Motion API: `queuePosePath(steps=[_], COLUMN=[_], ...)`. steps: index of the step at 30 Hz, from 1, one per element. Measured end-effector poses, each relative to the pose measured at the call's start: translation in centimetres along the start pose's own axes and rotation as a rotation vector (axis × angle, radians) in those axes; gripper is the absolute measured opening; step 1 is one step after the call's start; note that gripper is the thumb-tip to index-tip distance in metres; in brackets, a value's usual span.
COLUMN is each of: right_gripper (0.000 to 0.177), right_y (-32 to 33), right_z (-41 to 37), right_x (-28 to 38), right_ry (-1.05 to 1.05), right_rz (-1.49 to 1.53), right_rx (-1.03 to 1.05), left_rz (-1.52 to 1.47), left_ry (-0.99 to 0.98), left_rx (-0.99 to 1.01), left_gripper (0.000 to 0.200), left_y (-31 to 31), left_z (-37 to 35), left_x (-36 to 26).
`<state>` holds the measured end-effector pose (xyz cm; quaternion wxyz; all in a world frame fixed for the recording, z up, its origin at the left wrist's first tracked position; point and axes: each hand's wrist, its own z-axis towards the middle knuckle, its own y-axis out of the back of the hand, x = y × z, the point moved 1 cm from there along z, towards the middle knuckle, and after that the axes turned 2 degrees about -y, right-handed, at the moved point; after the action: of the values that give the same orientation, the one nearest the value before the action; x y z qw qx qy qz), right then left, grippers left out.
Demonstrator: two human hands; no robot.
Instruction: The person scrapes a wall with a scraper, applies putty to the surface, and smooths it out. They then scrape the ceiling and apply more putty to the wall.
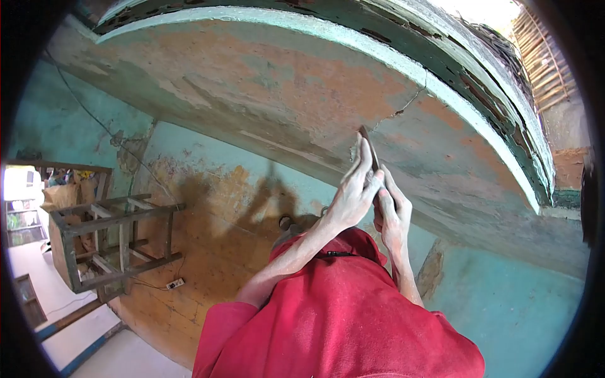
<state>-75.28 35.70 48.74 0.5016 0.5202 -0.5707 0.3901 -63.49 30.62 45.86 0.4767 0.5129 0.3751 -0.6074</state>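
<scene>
A thin, dark flat scraper [371, 146], seen nearly edge-on, points up at the peeling wall [296, 94], its tip near the lower end of a jagged crack [399, 112]. My left hand [356, 189] lies along the scraper with its fingers stretched out together and its thumb across toward the other hand. Pressed close on the other side, my right hand [394, 214] has its fingers bent round the scraper's lower part, which is hidden between the hands. Pale dust coats both hands and forearms.
A wooden frame stool [120, 236] lies or stands at the left beside a doorway [57, 183]. A power strip [175, 284] with a cord sits on the brown floor [208, 271]. A pale curved ledge [353, 39] runs along the top, with damaged dark wood beyond it.
</scene>
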Motion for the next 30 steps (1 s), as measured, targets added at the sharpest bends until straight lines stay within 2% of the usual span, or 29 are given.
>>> queuePosePath(steps=[2,3,5,7,9,11,12,15,17,18,21,23,26,27,29,30], right_gripper=[0.047,0.046,0.045,0.046,0.046,0.046,0.045,0.046,0.046,0.047,0.048,0.049,0.047,0.047,0.046,0.045], right_y=[-1.6,-1.8,-2.1,-0.6,0.1,-0.7,-1.9,-1.6,-1.1,-1.4,-2.3,-2.3,-1.0,-1.0,-1.1,-1.9], right_z=[0.4,0.0,-0.7,-2.2,-1.6,-0.5,-0.7,-1.6,-2.1,-1.7,-0.8,-0.7,-1.7,-1.0,0.5,1.1], right_x=[0.5,1.2,0.9,1.8,1.9,0.8,1.1,0.1,1.9,1.7,0.4,-0.3,1.8,1.6,0.5,0.4], right_ry=[0.003,-0.112,-0.005,-0.118,-0.172,-0.013,-0.056,-0.001,-0.177,-0.070,-0.047,-0.013,-0.235,-0.221,0.028,0.030], right_rz=[0.026,0.000,0.006,0.058,-0.001,-0.044,0.012,-0.090,0.060,0.090,-0.024,0.019,0.003,-0.002,-0.044,-0.060], right_rx=[0.008,0.014,-0.032,-0.092,-0.065,-0.057,-0.078,-0.114,-0.125,-0.130,-0.079,-0.071,-0.049,-0.039,0.056,0.079], left_rz=[0.065,0.049,-0.012,0.069,-0.003,-0.011,0.011,-0.041,0.046,0.111,0.052,0.050,0.045,0.048,0.004,0.065], left_ry=[-0.016,0.017,0.076,-0.009,0.022,0.038,-0.014,0.077,-0.009,-0.040,-0.009,0.006,0.057,0.045,0.100,0.031], left_rx=[-0.039,0.011,0.097,0.175,0.185,0.054,0.029,0.155,0.128,0.096,-0.004,0.000,0.121,0.109,-0.002,-0.117], left_gripper=[0.072,0.072,0.072,0.072,0.073,0.072,0.072,0.073,0.071,0.071,0.070,0.070,0.068,0.068,0.068,0.067], left_y=[1.2,2.0,2.6,1.5,0.6,0.6,1.1,1.5,0.7,0.4,1.2,1.9,2.2,2.0,1.4,1.6], left_z=[0.5,0.7,0.4,0.1,0.2,0.5,0.6,0.3,0.5,0.7,0.8,0.7,0.4,0.5,0.2,0.4], left_x=[-0.1,-0.3,-1.0,-0.4,-0.5,-0.3,-0.1,-0.7,-1.0,-0.7,-0.1,-0.2,-0.8,-0.9,-0.8,0.3])
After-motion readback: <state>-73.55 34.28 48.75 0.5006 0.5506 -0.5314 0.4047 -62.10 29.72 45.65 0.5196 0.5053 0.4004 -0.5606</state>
